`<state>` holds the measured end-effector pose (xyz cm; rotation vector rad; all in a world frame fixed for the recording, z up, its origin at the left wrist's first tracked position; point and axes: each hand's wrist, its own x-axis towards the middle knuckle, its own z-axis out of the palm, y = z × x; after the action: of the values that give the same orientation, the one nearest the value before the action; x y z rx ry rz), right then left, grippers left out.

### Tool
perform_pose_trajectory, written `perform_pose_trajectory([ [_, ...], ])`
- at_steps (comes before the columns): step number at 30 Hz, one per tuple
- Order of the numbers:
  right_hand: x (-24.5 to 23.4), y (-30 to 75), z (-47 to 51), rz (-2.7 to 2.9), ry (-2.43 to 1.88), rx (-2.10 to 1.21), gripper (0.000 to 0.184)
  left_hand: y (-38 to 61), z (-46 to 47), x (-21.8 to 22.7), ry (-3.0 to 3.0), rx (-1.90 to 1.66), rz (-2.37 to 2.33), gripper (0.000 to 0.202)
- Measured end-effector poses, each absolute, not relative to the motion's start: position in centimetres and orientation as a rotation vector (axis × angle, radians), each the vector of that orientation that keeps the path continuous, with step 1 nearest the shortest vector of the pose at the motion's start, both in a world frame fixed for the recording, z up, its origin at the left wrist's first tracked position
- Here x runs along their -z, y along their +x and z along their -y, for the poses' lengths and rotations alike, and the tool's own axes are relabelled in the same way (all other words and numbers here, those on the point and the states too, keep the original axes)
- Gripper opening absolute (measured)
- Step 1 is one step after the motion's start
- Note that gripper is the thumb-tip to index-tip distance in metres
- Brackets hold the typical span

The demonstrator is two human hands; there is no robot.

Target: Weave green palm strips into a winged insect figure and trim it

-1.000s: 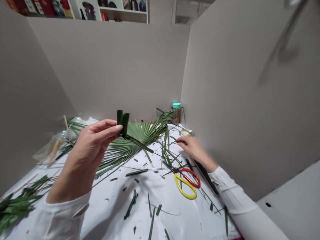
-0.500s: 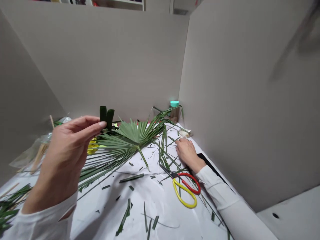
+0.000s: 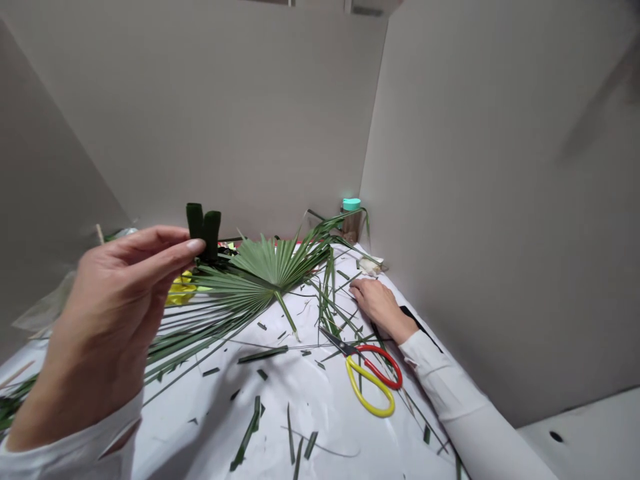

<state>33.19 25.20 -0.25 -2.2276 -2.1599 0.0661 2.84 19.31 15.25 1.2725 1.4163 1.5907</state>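
Note:
My left hand [image 3: 113,313] is raised above the table and pinches a small dark green folded leaf piece [image 3: 203,230], whose two looped ends stick up past my fingertips. My right hand [image 3: 376,300] rests low on the white table cover [image 3: 330,413] near the right wall, among thin green leaf strips [image 3: 330,293]; its fingers are curled and I cannot make out whether they hold anything. A fan-shaped palm leaf [image 3: 265,267] lies flat between the two hands. Scissors with one red and one yellow handle [image 3: 373,379] lie just in front of my right hand.
Grey partition walls enclose the table on three sides. A small jar with a teal lid [image 3: 351,217] stands in the back right corner. Cut leaf scraps [image 3: 250,427] litter the cover. A yellow object [image 3: 181,292] and a clear bag [image 3: 45,307] lie at the left.
My left hand with the folded leaf piece has drifted left and closer to the camera. My right hand has stayed in place by the leaf strips. The view has tilted down slightly.

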Motion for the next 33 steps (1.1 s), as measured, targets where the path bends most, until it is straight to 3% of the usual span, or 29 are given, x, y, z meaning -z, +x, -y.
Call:
perform_pose_trajectory([
  [15, -0.8, 34.7, -25.3, 1.986, -2.058, -0.195, 0.035, 2.8, -19.2, -15.8, 1.247, -1.664, -1.375, 0.029],
  [24, -2.5, 34.3, -25.2, 1.780, -1.759, -0.252, 0.035, 1.8, -18.3, -16.1, 1.273, -1.724, -1.301, 0.018],
  [33, -7.4, 32.3, -24.3, 1.597, -1.528, -0.298, 0.032, 1.5, -16.4, -17.6, 1.315, -1.695, -1.159, 0.009],
])
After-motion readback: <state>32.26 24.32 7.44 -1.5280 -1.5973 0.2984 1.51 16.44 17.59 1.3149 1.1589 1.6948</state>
